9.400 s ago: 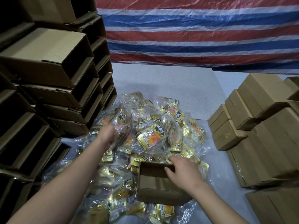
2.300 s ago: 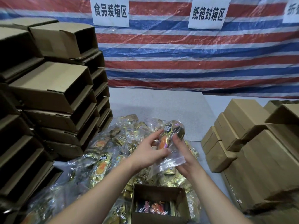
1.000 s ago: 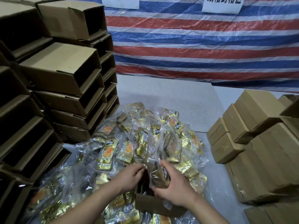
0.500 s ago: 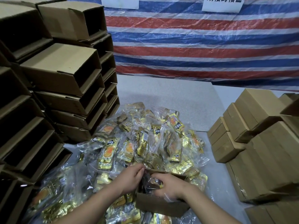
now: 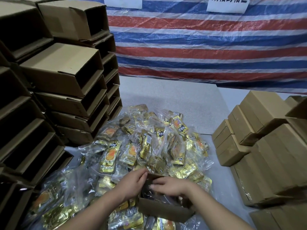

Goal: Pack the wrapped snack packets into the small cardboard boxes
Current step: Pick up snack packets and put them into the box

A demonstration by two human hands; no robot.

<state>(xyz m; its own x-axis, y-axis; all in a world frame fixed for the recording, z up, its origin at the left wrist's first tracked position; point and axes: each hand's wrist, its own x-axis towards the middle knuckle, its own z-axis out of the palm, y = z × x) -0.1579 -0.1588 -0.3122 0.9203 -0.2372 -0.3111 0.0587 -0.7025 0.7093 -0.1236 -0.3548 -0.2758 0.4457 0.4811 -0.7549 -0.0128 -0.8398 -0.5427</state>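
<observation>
A big heap of gold-and-clear wrapped snack packets [image 5: 146,146] covers the grey table in front of me. A small open cardboard box [image 5: 163,210] sits at the heap's near edge. My left hand [image 5: 132,185] rests on the box's left rim, fingers curled over it. My right hand [image 5: 171,185] lies flat over the box's opening, fingers pressing down on packets inside. The box's contents are mostly hidden by my hands; only dark wrapping shows beneath them.
Open brown cartons [image 5: 63,70] are stacked high on the left. Closed small cardboard boxes [image 5: 259,140] are piled on the right. A red, white and blue striped tarp [image 5: 199,44] with white signs hangs behind the grey table [image 5: 166,95].
Both hands lifted a packet, brought it down and pushed it into the box. My right hand now lies flatter over the opening than half a second ago.
</observation>
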